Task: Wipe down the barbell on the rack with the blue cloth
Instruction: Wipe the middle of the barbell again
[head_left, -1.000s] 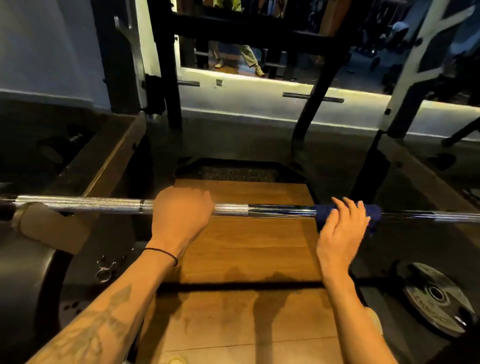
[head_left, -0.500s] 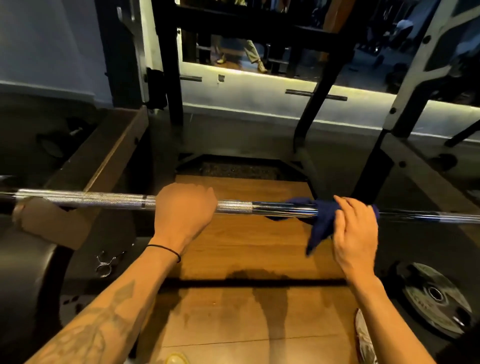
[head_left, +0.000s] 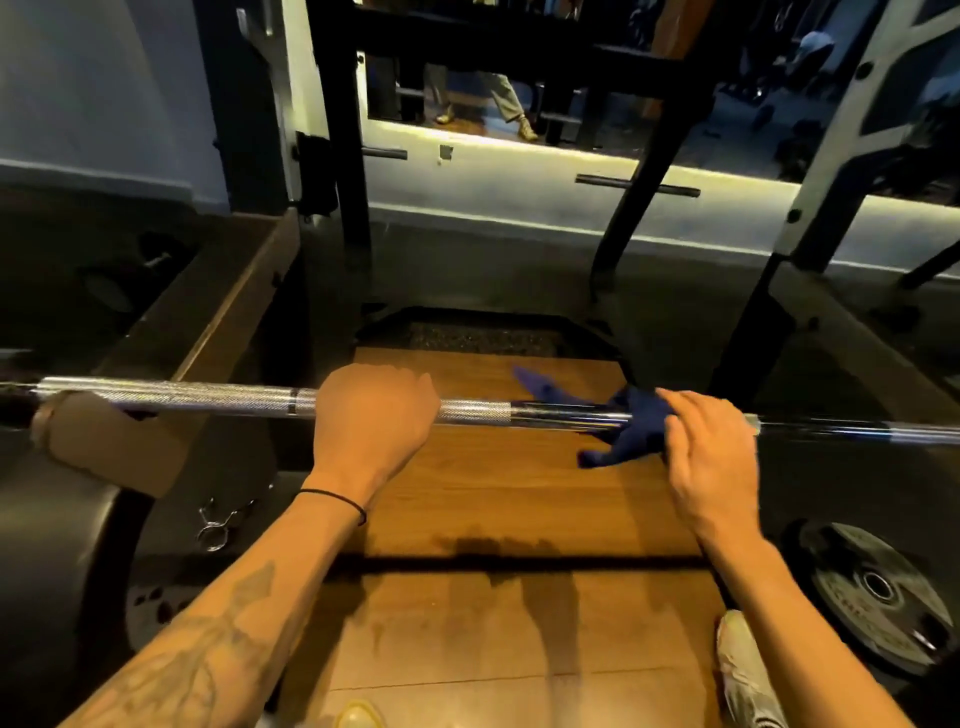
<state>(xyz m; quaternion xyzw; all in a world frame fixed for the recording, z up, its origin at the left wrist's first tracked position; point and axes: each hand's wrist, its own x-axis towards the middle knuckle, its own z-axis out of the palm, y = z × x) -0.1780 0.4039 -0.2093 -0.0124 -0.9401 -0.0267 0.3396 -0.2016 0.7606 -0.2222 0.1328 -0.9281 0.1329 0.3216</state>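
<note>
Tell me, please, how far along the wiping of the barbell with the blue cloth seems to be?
Midway, as far as one can judge. The right hand holds the blue cloth draped over the smooth middle of the barbell, which shines there. The left hand grips the bar to steady it. The knurled stretch to the left and the far right end show no cloth contact now, so probably remain.
</note>
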